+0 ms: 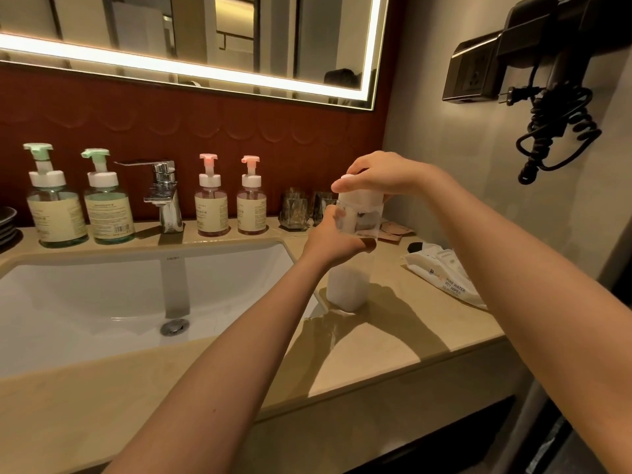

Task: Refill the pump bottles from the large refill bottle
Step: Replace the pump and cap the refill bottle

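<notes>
A tall translucent refill bottle (349, 285) with white liquid stands upright on the counter, right of the sink. My left hand (333, 234) wraps around its upper body. My right hand (372, 174) sits on top, fingers closed over its white cap (362, 198). Along the back ledge stand two green-topped pump bottles (56, 213) (107, 208) left of the tap, and two pink-topped pump bottles (211, 203) (251, 203) right of it. All pump bottles have their pumps on.
A white basin (102, 302) fills the left with a chrome tap (166, 196) behind it. Two glass tumblers (295, 210) stand behind the refill bottle. A wet wipes pack (444, 275) lies at the right. A hair dryer (554, 80) hangs on the right wall.
</notes>
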